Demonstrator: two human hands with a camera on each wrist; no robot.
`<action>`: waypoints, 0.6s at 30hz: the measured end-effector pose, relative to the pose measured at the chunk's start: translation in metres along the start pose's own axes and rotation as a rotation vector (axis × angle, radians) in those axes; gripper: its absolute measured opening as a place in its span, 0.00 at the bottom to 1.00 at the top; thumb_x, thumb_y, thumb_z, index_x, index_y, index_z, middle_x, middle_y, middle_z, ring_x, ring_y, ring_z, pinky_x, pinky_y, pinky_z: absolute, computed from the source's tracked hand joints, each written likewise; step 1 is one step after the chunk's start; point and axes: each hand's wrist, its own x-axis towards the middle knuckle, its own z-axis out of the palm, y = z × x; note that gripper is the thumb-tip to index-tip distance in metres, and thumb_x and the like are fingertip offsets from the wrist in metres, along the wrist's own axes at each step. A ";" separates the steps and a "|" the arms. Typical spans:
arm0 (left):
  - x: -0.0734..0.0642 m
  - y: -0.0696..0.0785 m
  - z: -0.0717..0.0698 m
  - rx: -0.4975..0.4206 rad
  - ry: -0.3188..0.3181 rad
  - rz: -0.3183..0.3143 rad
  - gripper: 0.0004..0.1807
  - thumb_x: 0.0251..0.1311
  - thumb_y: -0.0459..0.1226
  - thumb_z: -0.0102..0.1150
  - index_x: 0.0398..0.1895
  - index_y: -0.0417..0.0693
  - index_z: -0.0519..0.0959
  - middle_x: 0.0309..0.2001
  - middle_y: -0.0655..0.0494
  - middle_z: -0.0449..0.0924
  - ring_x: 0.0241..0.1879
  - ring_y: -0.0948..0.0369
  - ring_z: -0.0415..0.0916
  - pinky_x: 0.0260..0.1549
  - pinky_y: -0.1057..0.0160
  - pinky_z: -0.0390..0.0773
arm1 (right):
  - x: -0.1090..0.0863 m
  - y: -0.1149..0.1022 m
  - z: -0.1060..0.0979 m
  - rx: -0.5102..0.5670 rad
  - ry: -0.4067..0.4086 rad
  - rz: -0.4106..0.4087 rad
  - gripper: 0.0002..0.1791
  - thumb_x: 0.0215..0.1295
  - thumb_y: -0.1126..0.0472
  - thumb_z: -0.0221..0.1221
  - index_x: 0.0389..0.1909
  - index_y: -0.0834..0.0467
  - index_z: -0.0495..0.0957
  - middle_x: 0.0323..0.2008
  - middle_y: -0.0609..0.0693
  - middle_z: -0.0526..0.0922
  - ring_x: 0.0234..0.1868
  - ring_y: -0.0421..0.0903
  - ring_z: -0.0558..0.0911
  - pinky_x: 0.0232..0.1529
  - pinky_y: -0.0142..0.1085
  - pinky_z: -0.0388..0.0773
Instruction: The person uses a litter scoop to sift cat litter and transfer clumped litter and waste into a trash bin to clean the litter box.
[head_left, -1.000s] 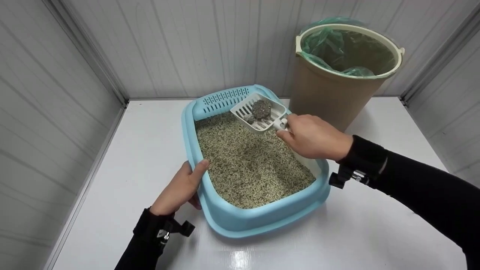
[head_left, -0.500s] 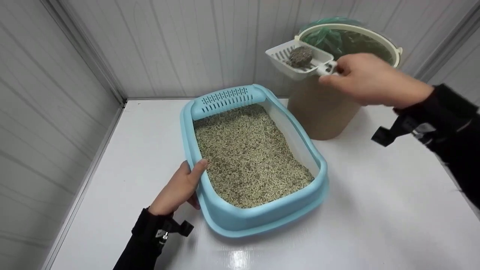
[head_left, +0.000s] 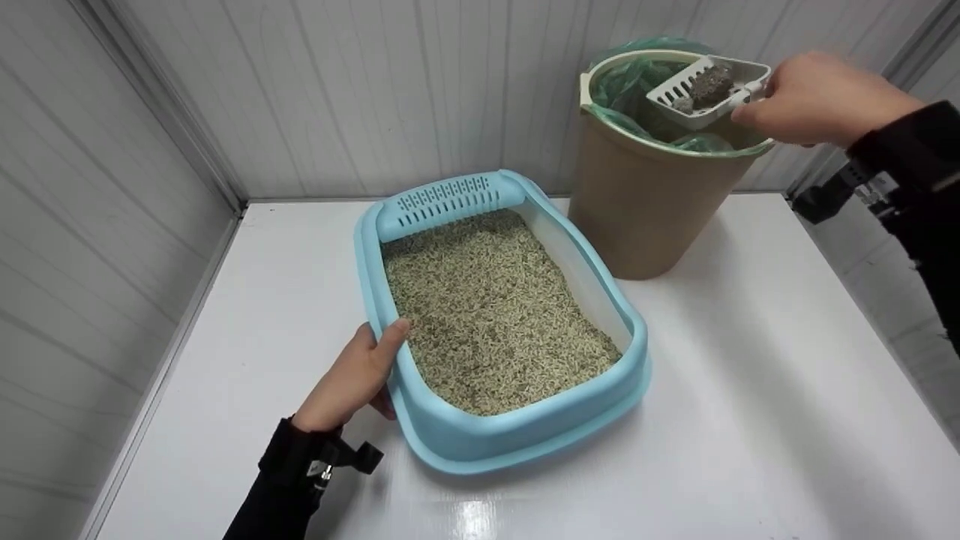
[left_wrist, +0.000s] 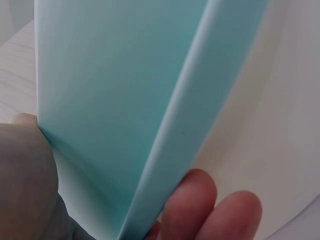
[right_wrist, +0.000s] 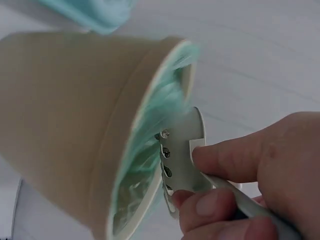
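A blue litter box (head_left: 517,439) filled with greenish-tan pellet litter (head_left: 495,315) sits on the white surface. My left hand (head_left: 352,375) grips its left rim, thumb on top and fingers under the edge. In the left wrist view, fingertips (left_wrist: 190,202) curl beneath the blue rim (left_wrist: 175,115). My right hand (head_left: 825,101) holds a white slotted litter scoop (head_left: 739,71) by its handle, over the mouth of the trash can (head_left: 645,195). A dark clump (head_left: 711,86) and a smaller grey one lie in the scoop. The right wrist view shows the scoop (right_wrist: 187,150) from beneath, beside the bag-lined opening.
The tan trash can has a cream rim and a green plastic liner (head_left: 637,82); it stands behind and right of the litter box. Pale panelled walls (head_left: 337,97) enclose the white work surface (head_left: 750,420) at the back and sides.
My right hand has lifted the loaded scoop from above the litter, up and right, to over the trash can. My left hand has kept its grip on the box rim.
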 end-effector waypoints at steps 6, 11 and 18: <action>0.000 0.000 0.003 0.006 0.013 -0.012 0.37 0.84 0.67 0.48 0.59 0.39 0.67 0.38 0.36 0.86 0.23 0.41 0.89 0.16 0.41 0.88 | 0.007 0.012 0.010 -0.162 0.009 -0.017 0.23 0.77 0.45 0.54 0.24 0.54 0.67 0.22 0.49 0.71 0.26 0.54 0.74 0.22 0.44 0.72; -0.001 0.002 0.004 0.009 0.011 -0.010 0.36 0.84 0.66 0.48 0.59 0.39 0.67 0.38 0.36 0.86 0.23 0.42 0.89 0.16 0.42 0.88 | 0.006 0.013 0.015 -0.238 0.069 -0.024 0.11 0.66 0.59 0.55 0.24 0.56 0.68 0.22 0.52 0.72 0.25 0.54 0.74 0.20 0.48 0.75; 0.000 0.001 0.002 0.007 0.004 0.008 0.35 0.85 0.66 0.47 0.56 0.39 0.68 0.37 0.36 0.86 0.25 0.41 0.90 0.14 0.44 0.87 | 0.001 0.007 0.024 -0.416 0.282 -0.158 0.06 0.47 0.73 0.51 0.22 0.59 0.66 0.15 0.52 0.67 0.17 0.54 0.69 0.15 0.53 0.72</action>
